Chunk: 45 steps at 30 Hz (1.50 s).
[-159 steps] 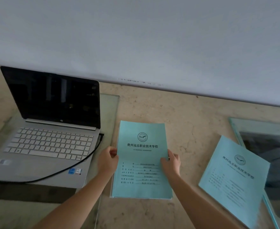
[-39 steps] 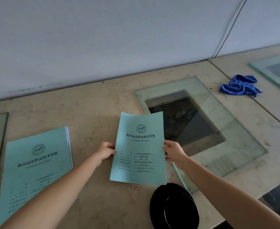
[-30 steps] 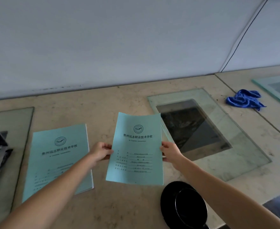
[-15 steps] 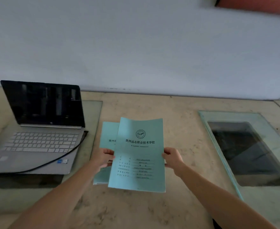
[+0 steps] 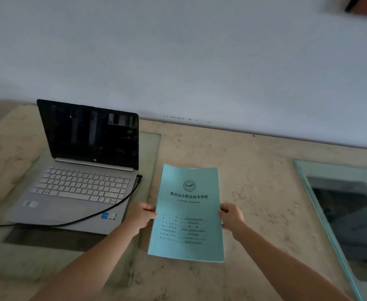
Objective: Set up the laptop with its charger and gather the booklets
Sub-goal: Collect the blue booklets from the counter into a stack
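Fingers (image 5: 151, 208) of your left hand (image 5: 140, 216) pinch the left edge of the booklet (image 5: 188, 213), and your right hand (image 5: 231, 217) grips its right edge the same way, thumb on the cover. You hold the booklet face up between both hands, just right of the laptop (image 5: 76, 170), its far edge curling up a little. Whether it rests on the table (image 5: 254, 181) or on anything beneath it, you cannot tell; only 1 blue cover shows.

Your laptop sits open at the left on a glass panel (image 5: 150, 148), its screen dark. A black cable (image 5: 87, 218) is plugged into the laptop's right side, loops across its near right corner and runs off the left edge of view. Another glass panel (image 5: 308, 170) lies at the far right of the table, well apart from the booklet. A pale wall (image 5: 178, 61) rises behind the table.
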Each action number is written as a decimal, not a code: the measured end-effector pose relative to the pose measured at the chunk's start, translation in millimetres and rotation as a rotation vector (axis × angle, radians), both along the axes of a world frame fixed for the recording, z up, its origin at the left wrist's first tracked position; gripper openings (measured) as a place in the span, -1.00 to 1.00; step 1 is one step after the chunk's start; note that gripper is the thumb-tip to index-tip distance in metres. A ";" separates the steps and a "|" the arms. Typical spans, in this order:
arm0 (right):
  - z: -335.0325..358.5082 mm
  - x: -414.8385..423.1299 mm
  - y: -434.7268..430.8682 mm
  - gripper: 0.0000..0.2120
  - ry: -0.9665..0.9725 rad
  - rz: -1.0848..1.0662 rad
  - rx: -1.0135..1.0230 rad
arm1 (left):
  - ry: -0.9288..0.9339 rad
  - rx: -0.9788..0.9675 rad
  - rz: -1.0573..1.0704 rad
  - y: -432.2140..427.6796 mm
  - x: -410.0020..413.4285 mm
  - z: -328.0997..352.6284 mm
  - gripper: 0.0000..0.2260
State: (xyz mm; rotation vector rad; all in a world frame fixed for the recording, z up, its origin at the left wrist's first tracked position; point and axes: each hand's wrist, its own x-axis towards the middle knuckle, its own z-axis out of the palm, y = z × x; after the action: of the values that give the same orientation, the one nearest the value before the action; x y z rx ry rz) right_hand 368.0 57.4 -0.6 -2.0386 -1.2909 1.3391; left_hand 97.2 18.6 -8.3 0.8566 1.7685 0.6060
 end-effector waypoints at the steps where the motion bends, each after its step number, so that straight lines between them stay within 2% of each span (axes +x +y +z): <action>1: -2.5 -0.3 2.5 -0.76 -0.008 0.001 0.003 | 0.003 -0.003 0.003 2.0 -0.7 -1.1 -0.85; 10: -9.7 0.4 14.6 -0.76 -0.114 0.053 0.056 | 0.077 0.042 0.000 9.2 -0.5 -11.1 -0.85; 14: -9.7 2.6 10.6 -0.80 -0.228 0.124 0.153 | 0.176 0.096 -0.094 7.3 -1.8 -14.6 -0.87; 17: -11.9 10.2 9.0 -0.81 -0.236 0.141 0.167 | 0.271 0.136 -0.149 3.7 -3.1 -18.0 -0.84; 21: -16.0 14.4 8.9 -0.79 -0.213 0.163 0.144 | 0.309 0.183 -0.164 1.5 -4.5 -21.8 -0.74; 24: -17.7 13.2 11.3 -0.78 -0.208 0.182 0.116 | 0.298 0.224 -0.232 1.3 -1.7 -19.0 -0.80; 36: -21.5 3.6 2.8 -0.75 -0.261 0.211 0.068 | 0.354 0.303 -0.174 -16.1 17.5 -19.9 -0.75; 45: -25.5 8.5 6.0 -0.62 -0.217 0.218 0.098 | 0.425 0.307 -0.183 -16.0 17.6 -22.0 -0.73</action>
State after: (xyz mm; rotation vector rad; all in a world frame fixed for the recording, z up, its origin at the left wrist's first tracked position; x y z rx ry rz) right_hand 376.5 63.5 -26.0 -2.0677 -1.6804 1.1394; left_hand 114.8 2.6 -30.3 1.4281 1.9703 0.6150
